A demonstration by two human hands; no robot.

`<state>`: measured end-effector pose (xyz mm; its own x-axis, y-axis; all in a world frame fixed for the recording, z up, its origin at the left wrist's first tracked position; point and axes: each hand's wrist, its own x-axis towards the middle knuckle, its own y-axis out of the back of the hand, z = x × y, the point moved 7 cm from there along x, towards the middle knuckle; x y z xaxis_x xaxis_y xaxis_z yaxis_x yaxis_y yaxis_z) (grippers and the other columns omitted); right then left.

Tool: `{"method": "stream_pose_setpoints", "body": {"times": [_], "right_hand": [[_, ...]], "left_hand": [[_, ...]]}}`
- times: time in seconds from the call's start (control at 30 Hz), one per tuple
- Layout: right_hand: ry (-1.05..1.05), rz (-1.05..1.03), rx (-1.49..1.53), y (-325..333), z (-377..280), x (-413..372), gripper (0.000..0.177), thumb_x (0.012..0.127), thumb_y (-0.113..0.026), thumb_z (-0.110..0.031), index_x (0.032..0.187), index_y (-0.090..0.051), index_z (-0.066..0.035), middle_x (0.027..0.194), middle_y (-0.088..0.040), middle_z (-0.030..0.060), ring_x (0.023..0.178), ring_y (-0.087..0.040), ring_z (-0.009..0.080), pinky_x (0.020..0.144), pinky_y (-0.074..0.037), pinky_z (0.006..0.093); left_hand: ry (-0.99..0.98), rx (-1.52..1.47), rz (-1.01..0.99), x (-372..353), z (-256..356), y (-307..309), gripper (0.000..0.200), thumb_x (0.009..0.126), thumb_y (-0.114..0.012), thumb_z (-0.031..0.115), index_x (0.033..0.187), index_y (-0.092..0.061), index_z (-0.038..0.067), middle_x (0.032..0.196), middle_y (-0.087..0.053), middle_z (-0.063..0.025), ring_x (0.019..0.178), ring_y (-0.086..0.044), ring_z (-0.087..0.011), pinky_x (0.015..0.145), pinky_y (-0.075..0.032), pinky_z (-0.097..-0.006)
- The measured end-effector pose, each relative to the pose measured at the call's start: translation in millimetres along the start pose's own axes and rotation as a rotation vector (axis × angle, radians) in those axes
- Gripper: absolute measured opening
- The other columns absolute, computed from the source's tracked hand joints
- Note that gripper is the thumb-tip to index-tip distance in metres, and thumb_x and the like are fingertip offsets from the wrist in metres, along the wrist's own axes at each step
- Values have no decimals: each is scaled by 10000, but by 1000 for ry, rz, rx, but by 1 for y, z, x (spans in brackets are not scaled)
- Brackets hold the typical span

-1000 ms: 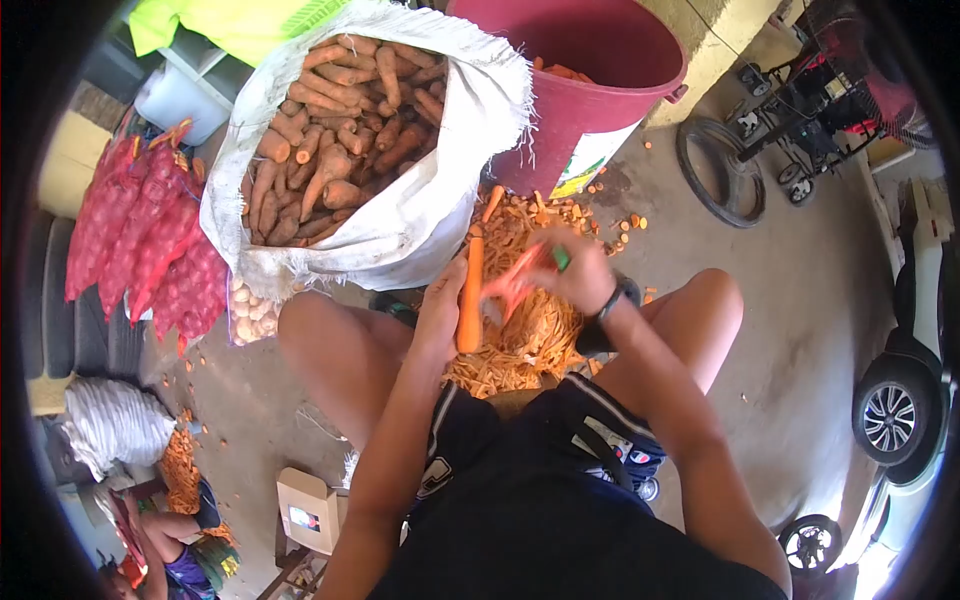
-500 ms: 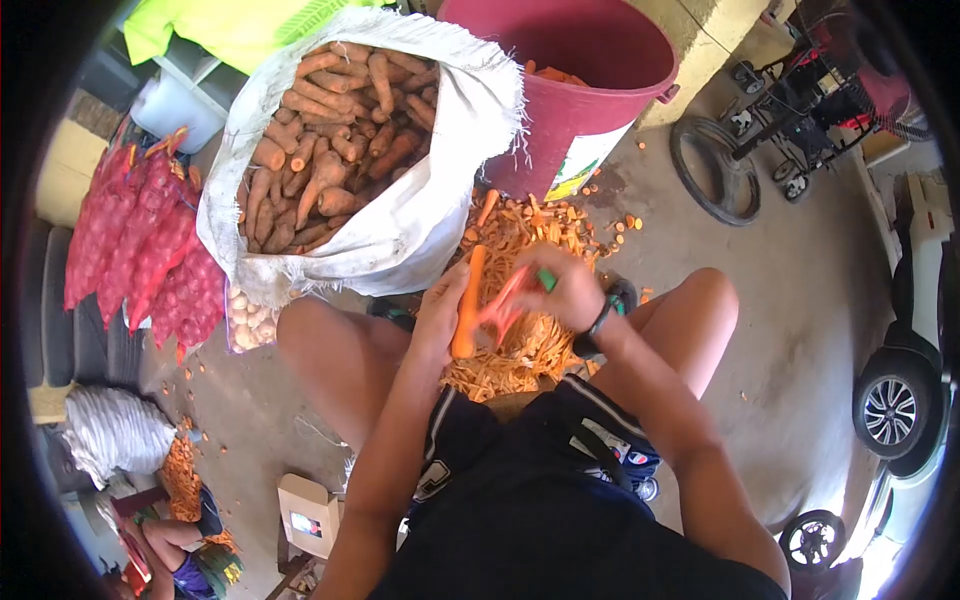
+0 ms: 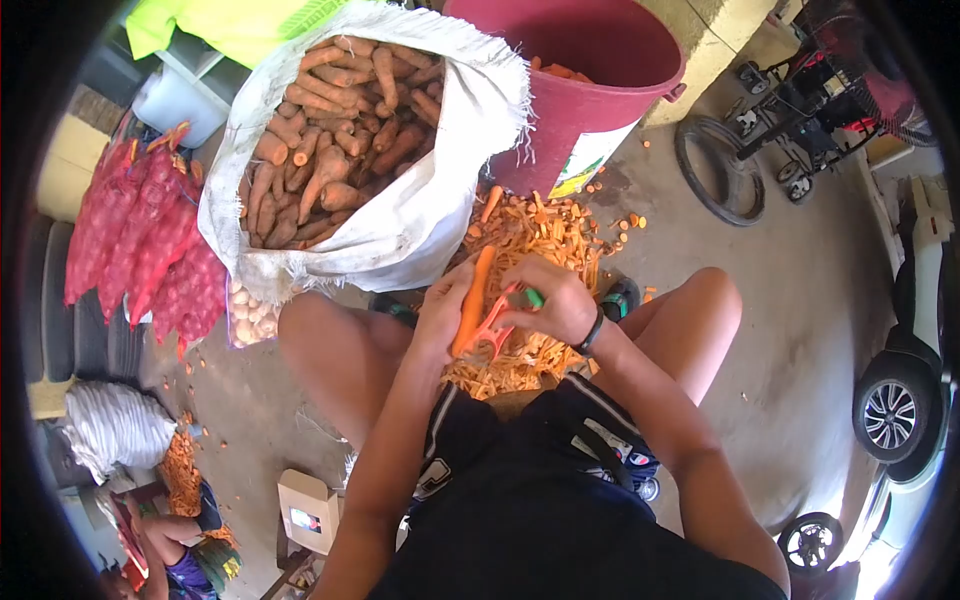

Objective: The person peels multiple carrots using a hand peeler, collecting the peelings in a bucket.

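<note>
My left hand [image 3: 447, 303] is closed around a bright orange peeled carrot [image 3: 474, 300], which stands nearly upright in the view. My right hand [image 3: 556, 298] grips a red peeler [image 3: 492, 328] with a green part at its handle; its head lies against or very near the carrot's lower right side. Below both hands a heap of carrot peelings [image 3: 530, 235] covers the floor between my legs. A white woven sack [image 3: 390, 225] full of unpeeled carrots [image 3: 325, 175] stands just beyond my left hand.
A maroon bin [image 3: 600, 110] with orange pieces inside stands behind the peelings. Red net bags [image 3: 140, 225] and a bag of pale bulbs [image 3: 252, 318] are at left. A wheel [image 3: 720, 170] lies at right, near a car [image 3: 890, 410]. Another person [image 3: 165, 540] sits at lower left.
My right hand has shifted slightly down and the peeler's head is lower along the carrot. My left hand keeps its hold on the carrot. The whole view has moved slightly.
</note>
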<state>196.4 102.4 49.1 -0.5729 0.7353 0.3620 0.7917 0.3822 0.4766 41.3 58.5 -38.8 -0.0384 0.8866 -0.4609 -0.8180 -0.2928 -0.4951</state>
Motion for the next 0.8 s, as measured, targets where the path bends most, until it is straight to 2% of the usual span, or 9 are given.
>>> {"method": "stream_pose_setpoints", "body": {"times": [0.1, 0.13, 0.23, 0.27, 0.43, 0.57, 0.67, 0.77, 0.8], "right_hand": [[-4, 90, -152, 12, 10, 6, 403, 690, -897, -160, 996, -662, -45, 842, -623, 107, 736, -645, 209, 657, -527, 333], [-61, 161, -229, 30, 22, 13, 392, 682, -892, -168, 972, -661, -43, 874, -659, 104, 741, -662, 262, 677, -545, 375], [-243, 387, -402, 72, 60, 19, 410, 687, -898, -188, 980, -658, -29, 871, -662, 120, 744, -662, 274, 684, -547, 384], [-379, 357, -349, 71, 73, 14, 437, 682, -907, -208, 989, -658, -22, 878, -664, 129, 763, -660, 283, 701, -547, 389], [-36, -63, -32, -10, -8, -2, 430, 679, -910, -213, 991, -669, -40, 888, -659, 119, 799, -666, 284, 729, -543, 403], [-251, 130, -172, 22, 35, 8, 397, 699, -891, -195, 994, -674, -43, 958, -668, 135, 800, -670, 291, 725, -547, 400], [-208, 380, -425, 68, 65, 15, 415, 700, -890, -150, 1032, -667, -41, 879, -655, 116, 768, -654, 225, 690, -535, 338], [-228, 190, -134, 30, 51, 3, 416, 701, -893, -160, 1031, -667, -44, 912, -667, 125, 789, -664, 228, 710, -539, 352], [-116, 90, -80, 13, 27, 0, 427, 693, -900, -171, 1032, -669, -51, 917, -668, 120, 785, -665, 226, 705, -540, 350]], "left_hand": [[38, 130, -26, -6, -12, 11, 424, 1056, -520, 326, 1386, -565, 64, 881, -615, -10, 695, -603, -89, 629, -536, -255], [71, 168, -58, -14, -6, 5, 443, 1060, -507, 322, 1417, -529, 59, 904, -615, -22, 712, -609, -96, 654, -545, -261], [105, 132, -139, -13, -6, 1, 461, 1062, -495, 328, 1432, -507, 52, 903, -611, -39, 711, -600, -107, 648, -538, -267], [115, 53, -124, -11, -7, 2, 457, 1062, -494, 328, 1426, -512, 52, 899, -610, -41, 713, -600, -109, 641, -535, -266], [50, 89, -5, -3, -2, 7, 426, 1061, -497, 311, 1391, -535, 44, 916, -611, -36, 758, -612, -111, 678, -552, -269], [151, 204, -56, -17, -9, 10, 421, 1057, -507, 305, 1403, -536, 67, 941, -616, -28, 744, -606, -94, 665, -553, -263], [104, 93, -80, -19, -6, 3, 399, 1040, -552, 316, 1345, -586, 61, 902, -611, -5, 738, -595, -90, 649, -544, -260], [84, 46, -43, -7, -6, 10, 402, 1037, -565, 321, 1338, -601, 57, 908, -621, 9, 760, -591, -70, 684, -527, -226], [57, 44, -20, -4, -6, 11, 404, 1038, -564, 321, 1340, -601, 56, 915, -626, 9, 763, -592, -69, 691, -524, -222]]}}
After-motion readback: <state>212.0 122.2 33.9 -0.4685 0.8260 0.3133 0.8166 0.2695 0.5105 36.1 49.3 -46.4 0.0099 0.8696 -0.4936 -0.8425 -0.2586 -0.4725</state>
